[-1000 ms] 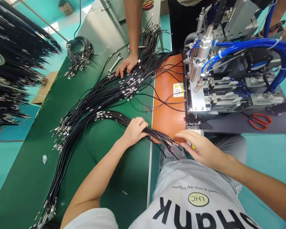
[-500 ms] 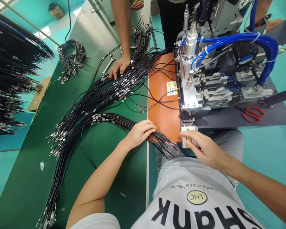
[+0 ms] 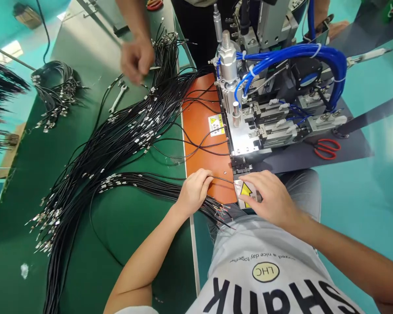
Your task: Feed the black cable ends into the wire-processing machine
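My left hand (image 3: 196, 189) pinches one thin black cable (image 3: 221, 179) over the orange plate (image 3: 199, 152). That cable's stripped end points toward the machine's lower corner. Below the hand runs a bundle of black cables (image 3: 150, 182), its loose ends showing bare red and white wires over my lap. My right hand (image 3: 270, 198) is beside the cable's end, thumb and fingers apart, in front of a block with a yellow warning label (image 3: 247, 192). I cannot make out whether its fingertips touch the wires.
A machine (image 3: 244, 135) with metal cylinders and blue air hoses (image 3: 314, 54) stands at the right. A larger heap of black cables (image 3: 137, 126) covers the green table (image 3: 144, 253). A co-worker's hand (image 3: 136, 59) is above it, near a wrench (image 3: 118, 98). Red-handled scissors (image 3: 327, 149) lie at the right.
My left hand has lifted a single cable from the bundle and holds it higher, over the orange plate. My right hand is closer to its end. The co-worker's hand has risen off the cables.
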Demonstrator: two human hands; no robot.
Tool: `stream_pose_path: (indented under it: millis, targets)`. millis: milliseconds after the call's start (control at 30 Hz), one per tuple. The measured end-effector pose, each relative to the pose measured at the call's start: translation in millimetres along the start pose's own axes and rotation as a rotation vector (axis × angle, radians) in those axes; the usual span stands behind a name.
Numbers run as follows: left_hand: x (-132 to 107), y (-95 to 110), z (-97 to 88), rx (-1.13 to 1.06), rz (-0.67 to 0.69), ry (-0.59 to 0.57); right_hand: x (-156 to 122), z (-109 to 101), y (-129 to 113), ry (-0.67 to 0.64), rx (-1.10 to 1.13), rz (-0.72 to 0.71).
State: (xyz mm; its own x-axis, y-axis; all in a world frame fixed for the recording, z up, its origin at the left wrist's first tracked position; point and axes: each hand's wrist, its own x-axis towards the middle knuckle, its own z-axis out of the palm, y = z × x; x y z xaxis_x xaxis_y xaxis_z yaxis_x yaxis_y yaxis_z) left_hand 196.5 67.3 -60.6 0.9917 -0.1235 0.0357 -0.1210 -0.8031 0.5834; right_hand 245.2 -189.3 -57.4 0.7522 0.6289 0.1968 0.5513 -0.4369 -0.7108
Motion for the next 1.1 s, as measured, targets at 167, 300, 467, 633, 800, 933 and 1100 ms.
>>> stream_pose_path:
  millis: [167,300,467,633,800,933,1100]
  targets:
    - [5.1,7.4,-1.5,0.102,0.031,0.003,10.6,8.3,7.1,0.077,-0.025,-0.066]
    - [20.8,28.7,5.9,0.231,0.238,-0.024,15.8,1.9,7.3,0.111,0.08,-0.053]
    - [39.7,40.6,25.1,0.038,0.408,0.017,13.7,-7.7,14.8,0.114,0.212,0.103]
    - [43.8,36.0,33.7,-0.073,0.375,0.036,14.5,-11.3,20.7,0.107,0.219,0.148]
    - [43.2,36.7,36.9,-0.07,0.384,0.024,26.2,-14.7,15.8,0.05,0.19,0.18]
    - [43.7,39.5,33.5,-0.13,0.324,-0.003,28.1,-22.4,20.9,0.143,0.38,0.336]
    - [45.2,42.1,27.7,-0.211,0.235,-0.019,24.1,-25.3,25.8,0.139,0.446,0.41]
